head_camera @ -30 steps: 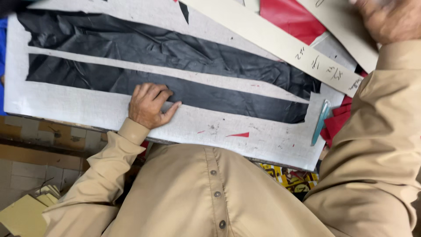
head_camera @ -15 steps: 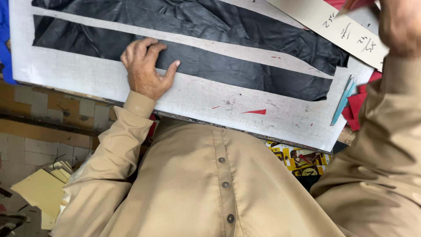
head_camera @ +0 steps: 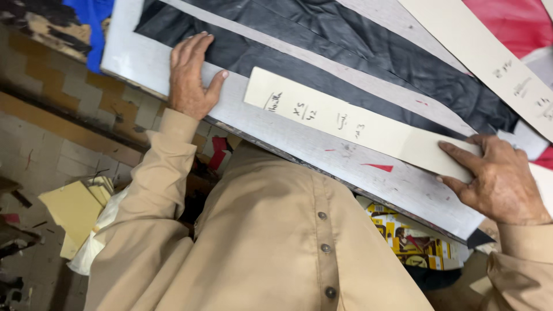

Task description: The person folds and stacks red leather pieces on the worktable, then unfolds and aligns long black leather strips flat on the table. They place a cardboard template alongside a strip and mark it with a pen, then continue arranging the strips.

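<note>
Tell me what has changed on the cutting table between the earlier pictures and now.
The right hand has come down from the far side of the table and now presses a cream card strip onto the near black fabric strip and the white board; that strip was not lying there before. The left hand stays flat at the board's near edge. The two black fabric strips still lie as they did.

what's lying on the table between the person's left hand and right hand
In the head view, a long cream card strip with handwriting spans most of that stretch on the grey table. The right hand presses its far end; the left hand rests on black fabric, just short of it.
</note>
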Demonstrator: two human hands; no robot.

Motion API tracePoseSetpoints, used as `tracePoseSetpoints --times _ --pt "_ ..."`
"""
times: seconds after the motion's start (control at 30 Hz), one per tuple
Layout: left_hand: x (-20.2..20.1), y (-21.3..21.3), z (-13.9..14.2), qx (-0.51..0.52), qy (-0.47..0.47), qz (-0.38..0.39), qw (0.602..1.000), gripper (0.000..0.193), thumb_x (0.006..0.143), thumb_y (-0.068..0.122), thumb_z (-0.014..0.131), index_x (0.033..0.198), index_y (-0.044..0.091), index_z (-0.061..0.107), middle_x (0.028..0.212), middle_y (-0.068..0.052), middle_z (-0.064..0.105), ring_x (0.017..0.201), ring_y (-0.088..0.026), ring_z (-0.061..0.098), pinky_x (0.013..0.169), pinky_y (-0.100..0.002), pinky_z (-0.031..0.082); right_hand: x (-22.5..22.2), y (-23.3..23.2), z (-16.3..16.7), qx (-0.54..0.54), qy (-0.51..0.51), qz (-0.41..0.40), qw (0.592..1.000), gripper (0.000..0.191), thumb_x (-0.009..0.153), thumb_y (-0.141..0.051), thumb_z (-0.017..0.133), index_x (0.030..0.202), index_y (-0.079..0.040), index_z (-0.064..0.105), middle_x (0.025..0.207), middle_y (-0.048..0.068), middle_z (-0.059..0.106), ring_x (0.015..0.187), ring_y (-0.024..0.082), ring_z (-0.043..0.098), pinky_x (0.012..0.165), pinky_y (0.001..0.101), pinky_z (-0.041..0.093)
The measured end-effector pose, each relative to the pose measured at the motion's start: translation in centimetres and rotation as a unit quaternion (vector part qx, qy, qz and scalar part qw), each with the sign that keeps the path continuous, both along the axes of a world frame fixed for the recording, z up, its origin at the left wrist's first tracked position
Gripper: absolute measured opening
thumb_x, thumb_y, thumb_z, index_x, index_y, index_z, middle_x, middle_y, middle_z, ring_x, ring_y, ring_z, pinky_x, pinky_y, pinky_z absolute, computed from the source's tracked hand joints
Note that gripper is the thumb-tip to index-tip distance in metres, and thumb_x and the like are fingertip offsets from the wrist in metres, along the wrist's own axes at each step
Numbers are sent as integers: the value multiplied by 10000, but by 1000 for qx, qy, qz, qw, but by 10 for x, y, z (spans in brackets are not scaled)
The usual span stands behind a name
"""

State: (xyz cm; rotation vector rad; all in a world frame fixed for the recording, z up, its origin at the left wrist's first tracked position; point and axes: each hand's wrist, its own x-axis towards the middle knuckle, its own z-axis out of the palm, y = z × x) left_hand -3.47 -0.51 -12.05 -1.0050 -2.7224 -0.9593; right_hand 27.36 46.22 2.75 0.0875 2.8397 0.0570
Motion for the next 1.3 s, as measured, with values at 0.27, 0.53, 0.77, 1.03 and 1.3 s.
tracePoseSetpoints --times 0.27,0.53,0.77,1.03,1.3 --pt "-13 -28 12 -61 20 96 993 681 966 276 788 1531 30 497 1586 -144 499 1444 -357 400 1155 -505 301 -18 -35 -52 -34 93 -23 995 628 762 -436 835 1360 -273 739 1321 105 630 1181 302 559 1004 467 423" --pt "-33 -59 33 -113 19 52 992 727 881 365 844 1473 55 557 1574 -138 505 1378 -344 441 1126 -488 319 -69 -90 -69 -84 141 -16 986 548 799 -343 839 1333 -269 740 1408 65 621 1153 298 510 1095 462 345" --pt "-46 -70 43 -137 16 32 990 651 874 345 847 1445 106 648 1549 -188 495 1283 -356 465 1039 -497 363 -91 -109 -63 -110 144 -2 983 576 789 -285 827 1359 -280 750 1437 86 615 1206 321 501 1143 515 316" --pt "-62 -77 30 -71 2 20 997 556 920 228 843 1400 8 669 1510 -197 578 1267 -384 530 1107 -457 429 -95 -124 -69 -160 183 -15 970 552 771 -248 850 1315 -274 758 1485 90 581 1310 331 489 1195 537 259" --pt "-48 -78 26 57 -65 1 996 393 996 80 655 1356 -74 615 1485 -301 554 1335 -407 547 1163 -437 441 -38 -108 -117 -162 322 -158 919 658 841 -399 901 1409 -169 663 1559 170 488 1461 398 432 1226 622 300"
